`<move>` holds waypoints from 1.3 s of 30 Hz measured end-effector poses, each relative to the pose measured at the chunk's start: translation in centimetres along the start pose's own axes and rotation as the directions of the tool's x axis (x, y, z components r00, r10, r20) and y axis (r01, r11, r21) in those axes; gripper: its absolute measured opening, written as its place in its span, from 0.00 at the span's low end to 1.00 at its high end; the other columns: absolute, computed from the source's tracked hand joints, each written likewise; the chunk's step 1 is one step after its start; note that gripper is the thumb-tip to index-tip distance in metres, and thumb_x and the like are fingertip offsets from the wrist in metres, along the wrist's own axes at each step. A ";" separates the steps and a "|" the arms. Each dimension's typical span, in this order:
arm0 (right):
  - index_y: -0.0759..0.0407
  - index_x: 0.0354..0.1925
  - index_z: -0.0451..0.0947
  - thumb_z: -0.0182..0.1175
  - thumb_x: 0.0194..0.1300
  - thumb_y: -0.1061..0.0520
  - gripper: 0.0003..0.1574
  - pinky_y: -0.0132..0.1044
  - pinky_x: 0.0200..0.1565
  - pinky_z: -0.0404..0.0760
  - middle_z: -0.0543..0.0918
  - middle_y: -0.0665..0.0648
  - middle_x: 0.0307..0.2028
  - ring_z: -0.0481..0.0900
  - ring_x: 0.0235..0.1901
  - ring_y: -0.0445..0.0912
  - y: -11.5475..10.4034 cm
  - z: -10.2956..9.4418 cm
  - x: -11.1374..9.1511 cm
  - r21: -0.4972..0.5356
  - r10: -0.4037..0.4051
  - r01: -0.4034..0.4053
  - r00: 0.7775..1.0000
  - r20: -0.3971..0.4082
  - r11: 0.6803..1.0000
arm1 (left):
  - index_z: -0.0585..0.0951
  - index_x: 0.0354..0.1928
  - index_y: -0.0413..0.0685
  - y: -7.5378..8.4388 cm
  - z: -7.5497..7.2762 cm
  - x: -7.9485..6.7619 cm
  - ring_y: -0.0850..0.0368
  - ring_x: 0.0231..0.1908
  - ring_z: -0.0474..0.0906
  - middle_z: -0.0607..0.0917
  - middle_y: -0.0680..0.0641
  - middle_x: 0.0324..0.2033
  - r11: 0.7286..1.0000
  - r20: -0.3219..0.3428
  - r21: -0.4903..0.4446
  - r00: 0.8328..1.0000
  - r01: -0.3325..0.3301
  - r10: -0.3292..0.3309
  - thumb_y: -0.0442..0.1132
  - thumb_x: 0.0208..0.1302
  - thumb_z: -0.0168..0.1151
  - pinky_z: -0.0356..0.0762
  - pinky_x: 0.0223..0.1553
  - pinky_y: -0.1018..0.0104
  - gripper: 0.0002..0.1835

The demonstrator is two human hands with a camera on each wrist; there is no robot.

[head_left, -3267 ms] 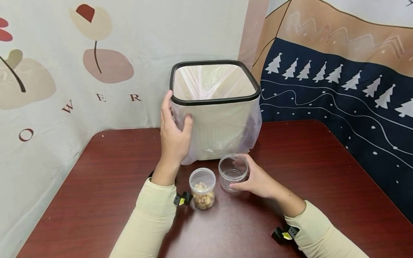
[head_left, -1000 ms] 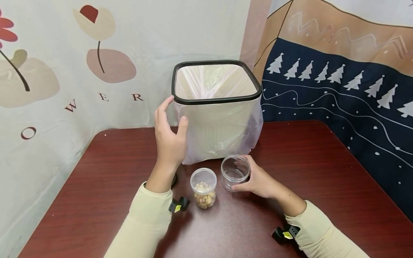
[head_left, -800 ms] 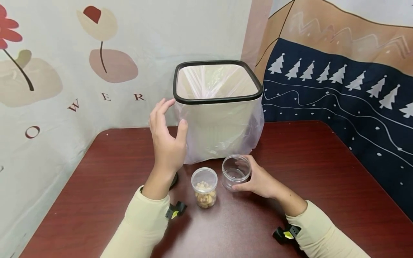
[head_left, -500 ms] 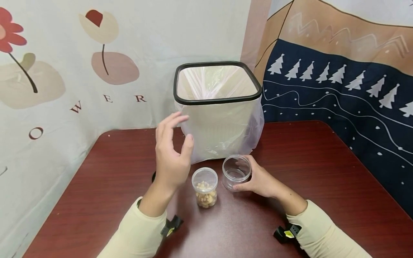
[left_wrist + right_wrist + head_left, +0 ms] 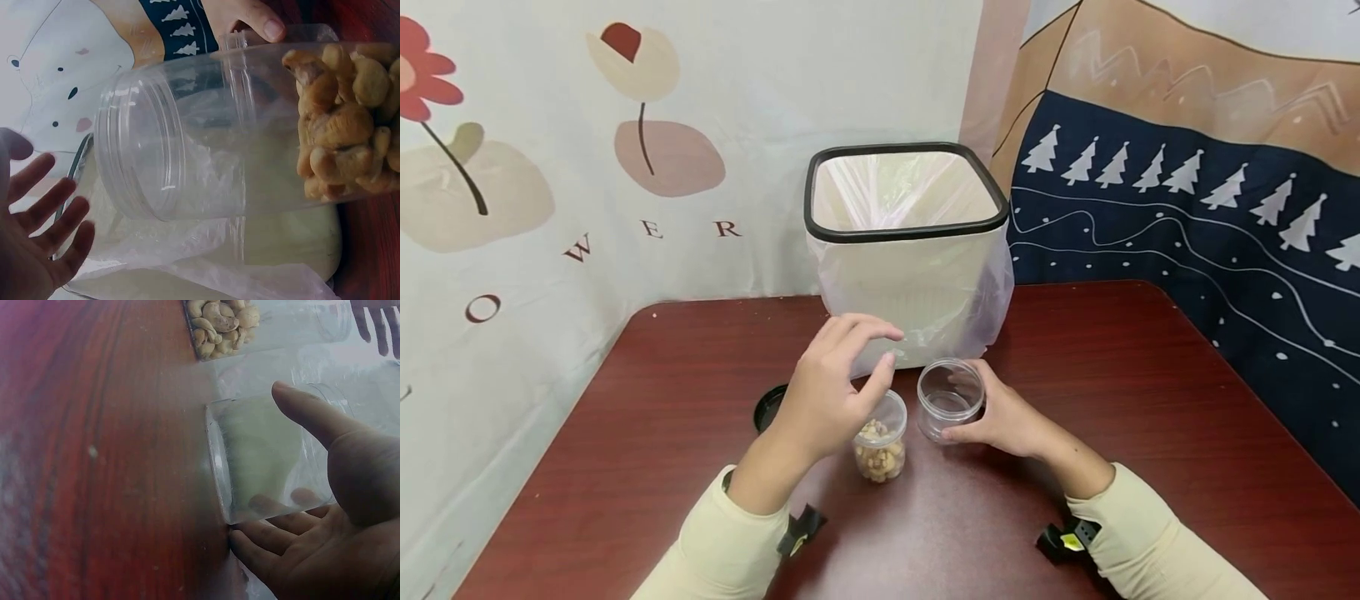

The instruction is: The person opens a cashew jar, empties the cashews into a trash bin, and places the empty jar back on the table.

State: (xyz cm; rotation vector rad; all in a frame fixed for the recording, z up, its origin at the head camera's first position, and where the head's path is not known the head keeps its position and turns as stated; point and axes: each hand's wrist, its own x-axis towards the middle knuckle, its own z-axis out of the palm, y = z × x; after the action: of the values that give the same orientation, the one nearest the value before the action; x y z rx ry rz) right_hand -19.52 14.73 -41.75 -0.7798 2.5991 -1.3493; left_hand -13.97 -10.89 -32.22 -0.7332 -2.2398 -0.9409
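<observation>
A clear plastic jar [image 5: 880, 460], topless and part filled with cashews [image 5: 350, 125], stands upright on the table. My left hand [image 5: 829, 390] hovers above and behind it, fingers loosely bent and thumb apart, holding nothing. In the left wrist view the left hand [image 5: 37, 231] is off the jar's mouth, not touching it. To the right, my right hand [image 5: 1006, 415] grips a shorter, empty clear jar [image 5: 946, 400] that stands on the table. Thumb and fingers [image 5: 269, 537] lie on opposite sides of this jar.
Behind the jars stands a whitish bin [image 5: 910, 283] with a black rim and a plastic liner. A round black lid [image 5: 766, 408] lies left of the cashew jar, partly behind the left forearm. Printed cloths [image 5: 760, 100] hang behind the red-brown table [image 5: 647, 450].
My left hand has left the bin's rim and come down and right, over the cashew jar. More of the black lid shows. The right hand still grips the empty jar in place.
</observation>
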 end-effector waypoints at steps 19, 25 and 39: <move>0.58 0.66 0.61 0.80 0.46 0.50 0.56 0.54 0.63 0.71 0.76 0.59 0.63 0.77 0.61 0.55 0.2 0.1 0.0 0.013 -0.030 0.030 1.000 -0.007 0.999 | 0.80 0.51 0.63 -0.4 0.1 -0.4 0.56 0.59 0.76 0.79 0.57 0.56 0.969 0.470 0.246 0.874 0.006 -0.125 0.57 0.64 0.63 0.74 0.59 0.50 0.17; 0.58 0.66 0.61 0.81 0.46 0.51 0.56 0.54 0.63 0.71 0.76 0.59 0.63 0.77 0.61 0.54 0.2 0.2 0.0 0.017 -0.024 0.024 1.000 -0.005 1.000 | 0.79 0.56 0.64 -0.6 0.3 -0.7 0.55 0.59 0.76 0.79 0.57 0.57 0.967 0.514 0.255 0.845 0.016 -0.149 0.60 0.60 0.66 0.74 0.57 0.51 0.23; 0.57 0.66 0.61 0.81 0.46 0.50 0.56 0.53 0.63 0.71 0.76 0.59 0.63 0.76 0.61 0.54 0.4 0.1 0.0 0.025 -0.026 0.026 1.000 -0.001 0.999 | 0.77 0.60 0.64 -0.3 0.5 -0.9 0.55 0.49 0.78 0.80 0.56 0.51 0.965 0.588 0.260 0.788 0.029 -0.182 0.62 0.54 0.70 0.75 0.53 0.54 0.31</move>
State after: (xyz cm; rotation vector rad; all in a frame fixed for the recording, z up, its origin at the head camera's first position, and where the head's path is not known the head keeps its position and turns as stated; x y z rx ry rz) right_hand -19.61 14.86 -42.12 -0.8122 2.5765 -1.3866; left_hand -13.74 -10.96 -33.30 -0.8963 -2.9239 -0.4946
